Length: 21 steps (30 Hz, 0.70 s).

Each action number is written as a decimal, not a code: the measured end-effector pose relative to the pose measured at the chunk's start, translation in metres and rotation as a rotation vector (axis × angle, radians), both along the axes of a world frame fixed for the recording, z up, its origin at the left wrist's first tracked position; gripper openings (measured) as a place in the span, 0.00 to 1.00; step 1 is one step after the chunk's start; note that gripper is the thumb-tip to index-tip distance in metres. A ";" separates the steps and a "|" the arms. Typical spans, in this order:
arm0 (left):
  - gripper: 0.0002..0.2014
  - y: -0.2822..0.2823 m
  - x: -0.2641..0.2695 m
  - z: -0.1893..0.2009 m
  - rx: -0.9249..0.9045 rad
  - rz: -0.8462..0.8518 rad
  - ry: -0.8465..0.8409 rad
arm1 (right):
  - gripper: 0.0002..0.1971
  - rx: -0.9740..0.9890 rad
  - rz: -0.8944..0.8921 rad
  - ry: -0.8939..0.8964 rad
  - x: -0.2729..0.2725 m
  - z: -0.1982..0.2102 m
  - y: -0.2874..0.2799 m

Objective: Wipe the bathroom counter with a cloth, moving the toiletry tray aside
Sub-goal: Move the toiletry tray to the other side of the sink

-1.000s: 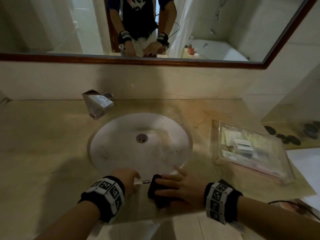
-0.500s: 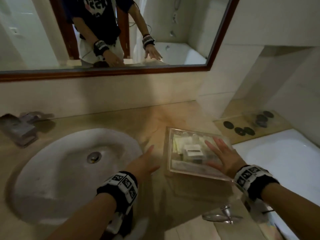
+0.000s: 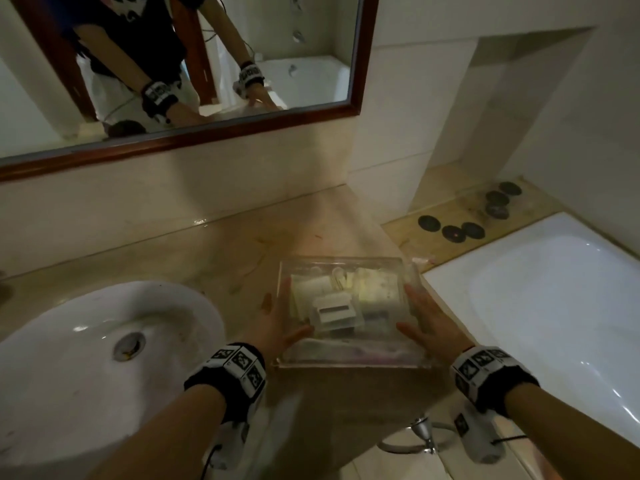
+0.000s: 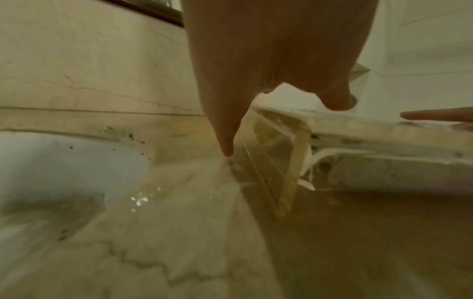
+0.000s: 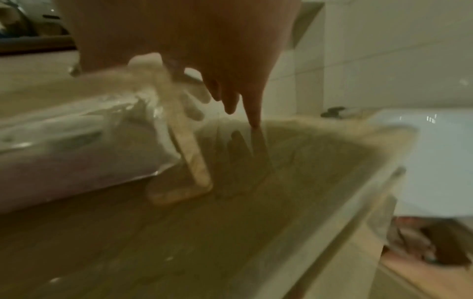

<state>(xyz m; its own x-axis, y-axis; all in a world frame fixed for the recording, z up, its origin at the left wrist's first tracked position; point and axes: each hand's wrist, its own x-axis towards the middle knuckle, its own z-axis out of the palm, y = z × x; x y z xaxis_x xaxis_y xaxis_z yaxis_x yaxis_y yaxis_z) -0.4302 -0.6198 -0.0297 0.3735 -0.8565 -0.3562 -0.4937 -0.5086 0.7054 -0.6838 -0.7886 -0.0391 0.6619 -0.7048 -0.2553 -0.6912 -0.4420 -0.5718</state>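
1. Plainly, the toiletry tray [image 3: 349,355] is a clear, shallow, rectangular box of see-through plastic, and we can read its contents through the walls — pale sachets and a small white packet with a dark stripe.
2. We find it on the beige marble worktop [image 3: 214,258], to the right of the white sink [image 3: 86,341] and near the worktop's right edge, with the white bathtub [image 3: 554,306] beyond that edge.
3. Its near corner looks thick and amber-tinted in both wrist views; the right wrist view is blurred, so we cannot say whether the tray sits flat or is slightly raised.
4. Our left hand [image 3: 277,323] lies along the tray's left wall, fingers [image 4: 225,125] straight and pointing away from us, one fingertip down at the worktop just beside the tray, thumb reaching over the near rim.
5. Our right hand [image 3: 429,323] mirrors it on the right wall — fingers [image 5: 253,105] extended and a little spread, tips by the worktop beside the tray, thumb angled inward across the near rim.
6. Neither hand is curled round the tray; both press flat against its sides, palms facing each other.
7. Both forearms reach forward from the bottom of the head view, each with a black wristband bearing printed square markers.
8. Above the worktop a wood-framed mirror [image 3: 360,64] reflects the arms.
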 end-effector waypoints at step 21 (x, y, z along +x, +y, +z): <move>0.50 0.045 0.019 0.027 -0.079 0.245 0.117 | 0.39 0.162 -0.198 -0.237 0.054 0.030 0.045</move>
